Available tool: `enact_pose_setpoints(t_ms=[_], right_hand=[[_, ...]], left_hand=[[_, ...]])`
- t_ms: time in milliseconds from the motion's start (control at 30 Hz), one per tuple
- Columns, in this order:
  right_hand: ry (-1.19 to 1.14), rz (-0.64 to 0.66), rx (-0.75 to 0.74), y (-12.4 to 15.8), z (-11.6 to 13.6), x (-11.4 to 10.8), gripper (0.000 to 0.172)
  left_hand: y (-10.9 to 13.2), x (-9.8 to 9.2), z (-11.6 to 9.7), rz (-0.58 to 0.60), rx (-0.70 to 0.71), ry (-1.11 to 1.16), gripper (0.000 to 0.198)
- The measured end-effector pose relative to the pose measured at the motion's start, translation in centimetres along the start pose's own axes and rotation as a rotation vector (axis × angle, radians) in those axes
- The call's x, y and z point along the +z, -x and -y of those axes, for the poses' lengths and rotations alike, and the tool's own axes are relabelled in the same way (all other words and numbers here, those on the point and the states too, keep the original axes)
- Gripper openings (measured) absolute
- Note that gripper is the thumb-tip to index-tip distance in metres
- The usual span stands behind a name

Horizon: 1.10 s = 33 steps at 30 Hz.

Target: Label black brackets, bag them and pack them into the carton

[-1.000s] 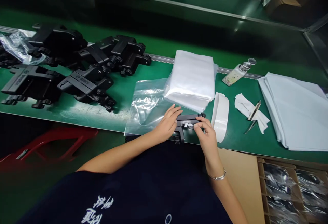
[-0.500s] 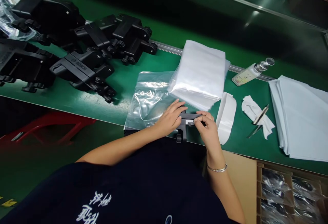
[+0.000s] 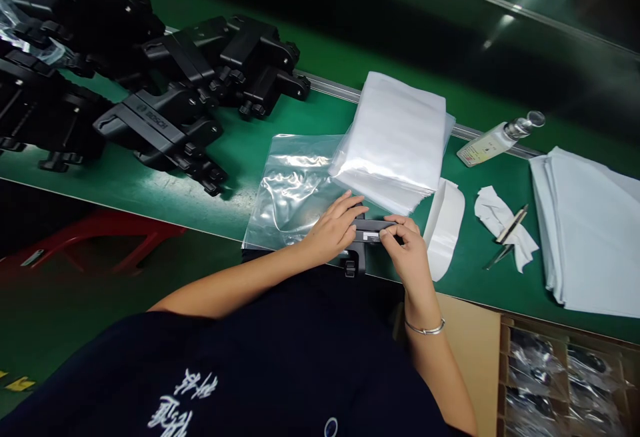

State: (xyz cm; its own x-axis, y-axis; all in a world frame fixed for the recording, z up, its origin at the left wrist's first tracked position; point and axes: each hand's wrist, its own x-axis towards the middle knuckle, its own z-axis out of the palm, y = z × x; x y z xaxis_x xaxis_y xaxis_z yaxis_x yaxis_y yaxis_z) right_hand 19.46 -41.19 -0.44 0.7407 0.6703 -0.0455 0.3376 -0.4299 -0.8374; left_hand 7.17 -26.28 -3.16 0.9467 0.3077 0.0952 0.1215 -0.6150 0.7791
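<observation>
A black plastic bracket (image 3: 359, 253) with a clamp knob lies at the bench's front edge, partly over a clear plastic bag. On its bar is a small white label (image 3: 371, 237). My left hand (image 3: 334, 225) lies across the bracket's left part, fingers stretched out and resting on it. With my right hand (image 3: 406, 245) I pinch the right end of the bar, thumb beside the label and fingers curled at the far side. Both hands hide parts of the bracket. The clear bag (image 3: 287, 190) lies flat left of my hands.
Several black brackets (image 3: 157, 123) crowd the left of the green bench. Beyond my hands is a stack of clear bags (image 3: 395, 133). To the right are a white paper strip (image 3: 445, 230), a bottle (image 3: 487, 145), tweezers (image 3: 511, 225) on crumpled tissue and folded white cloths (image 3: 590, 237).
The view has shifted slightly. Both hands keep nearly the same place on the bracket, and the label still sits beside my right thumb.
</observation>
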Motion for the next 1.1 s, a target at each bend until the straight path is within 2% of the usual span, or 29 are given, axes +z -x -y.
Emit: enact_pose_setpoints(t_ms=[333, 433, 500, 567, 633, 733, 767, 800, 867, 900, 1000, 1100], right_hand=[[0.057, -0.006, -0.03, 0.0, 0.2, 0.0, 0.02], [0.083, -0.007, -0.045, 0.1, 0.3, 0.1, 0.02], [0.09, -0.009, -0.058, 0.2, 0.4, 0.3, 0.02], [0.099, -0.009, -0.062, 0.3, 0.4, 0.3, 0.021], [0.112, 0.005, -0.056, 0.3, 0.2, -0.2, 0.022], [0.066, 0.138, -0.08, 0.2, -0.7, -2.2, 0.015], [0.044, 0.201, -0.101, 0.1, -1.2, -3.0, 0.017], [0.033, 0.262, -0.126, 0.1, -1.6, -3.8, 0.027], [0.057, 0.341, -0.179, 0.1, -2.5, -5.0, 0.044], [0.085, 0.357, -0.202, 0.1, -2.8, -5.2, 0.047], [0.14, 0.346, -0.247, 0.1, -3.3, -5.0, 0.043], [0.15, 0.326, -0.267, 0.2, -3.3, -4.5, 0.043]], left_hand=[[0.1, 0.0, -0.2, -0.013, 0.001, -0.03, 0.044], [0.3, -0.6, -0.2, -0.054, 0.069, -0.07, 0.043], [0.5, -1.3, -0.2, 0.004, 0.185, -0.097, 0.038], [0.5, -2.2, -0.2, 0.13, 0.297, -0.101, 0.031], [0.3, -3.0, -0.2, 0.234, 0.346, -0.099, 0.029], [-0.3, -4.0, -0.1, 0.324, 0.384, -0.165, 0.033], [-0.5, -4.2, -0.1, 0.353, 0.416, -0.204, 0.034], [-0.8, -4.5, 0.0, 0.379, 0.458, -0.246, 0.035], [-1.4, -4.8, 0.3, 0.412, 0.565, -0.322, 0.036], [-1.7, -4.9, 0.4, 0.418, 0.621, -0.356, 0.037], [-2.6, -5.0, 0.7, 0.423, 0.766, -0.449, 0.039], [-3.2, -5.1, 0.5, 0.448, 0.828, -0.523, 0.039]])
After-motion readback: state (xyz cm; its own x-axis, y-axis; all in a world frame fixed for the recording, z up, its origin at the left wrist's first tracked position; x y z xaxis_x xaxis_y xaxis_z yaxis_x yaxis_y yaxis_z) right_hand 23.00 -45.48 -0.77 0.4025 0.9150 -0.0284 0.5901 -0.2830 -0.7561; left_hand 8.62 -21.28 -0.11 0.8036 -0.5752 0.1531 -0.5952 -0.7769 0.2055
